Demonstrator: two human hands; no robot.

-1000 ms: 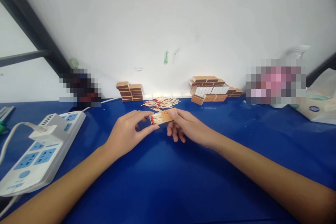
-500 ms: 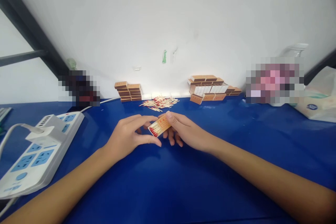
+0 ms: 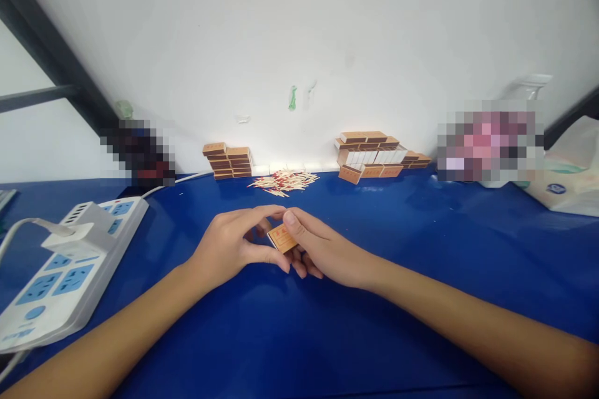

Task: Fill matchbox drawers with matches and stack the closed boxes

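Blue tabletop (image 3: 281, 336), orange matchbox (image 3: 281, 240), red-printed, pale-edged, partly covered

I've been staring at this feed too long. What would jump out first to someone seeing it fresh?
Probably the small orange matchbox at the centre, held in the right hand, with the left hand curved about its left end. Just beyond, a loose heap of red-tipped matches lies on the bright blue table, between two stacks of matchboxes by the wall. The white power strip stands out at left.
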